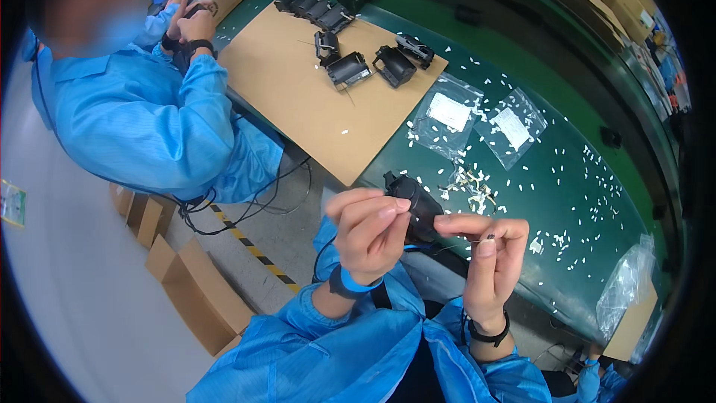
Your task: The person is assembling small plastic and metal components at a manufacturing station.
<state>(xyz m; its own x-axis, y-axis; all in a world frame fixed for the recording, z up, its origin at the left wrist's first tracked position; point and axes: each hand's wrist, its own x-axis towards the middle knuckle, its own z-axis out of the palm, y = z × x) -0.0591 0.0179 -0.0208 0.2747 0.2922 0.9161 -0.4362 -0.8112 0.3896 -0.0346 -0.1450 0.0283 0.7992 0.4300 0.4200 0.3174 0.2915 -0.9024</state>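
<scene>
At the bench's near edge, abt midway along, we have a black housing (422,204) btwn our two hands, its body tilted; can't tell if it rests on the bench (548,198) or is held clear of it. Our left hand (369,235) is nearly closed, fingers curled in & thumb tip up by the fingertips, over the housing's left side; can't tell if it grips the housing or sth. small. Our right hand (488,257) is pinched, thumb to index, on a thin wire (462,242) just beside the housing's right side.

Toward the bench's left end a tan cardboard sheet (276,82) lies flat; nr its far edge we see black units (349,69), some in a row at the far left corner, others nearer the far right one. R. of the sheet, two clear bags (432,138) w/ white labels lie side by side, white bits (559,239) scattered all about. A small heap of bits & wires (477,188) sits btwn those bags & our hands. Nr the bench's right end: a crumpled clear bag (625,287).

Along the near edge, to our left, a co-worker (149,112) in a blue smock has both hands at a dark thing. On the floor, an open carton (195,295).
</scene>
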